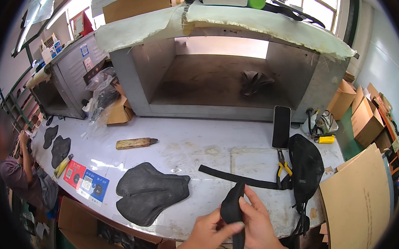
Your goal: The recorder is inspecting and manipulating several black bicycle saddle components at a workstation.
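Both hands hold one black fabric piece with a strap (233, 208) upright at the table's near edge. My left hand (208, 232) grips its lower left side, thumb laid across the front. My right hand (258, 223) pinches its right edge, with the strap hanging down between the hands. Just beyond lies a long black strap (238, 179) on the white worktable (187, 147). A stack of black shaped fabric pieces (150, 192) lies to the left of my hands.
Yellow-handled pliers (282, 169), a black bag-like piece (306, 166) and a dark phone (281, 126) lie to the right. A wooden-handled tool (135, 143) and cards (86, 181) sit to the left. A metal open-fronted cabinet (215, 78) stands behind. A seated person (19, 170) works at far left. Cardboard boxes (366, 120) stand to the right.
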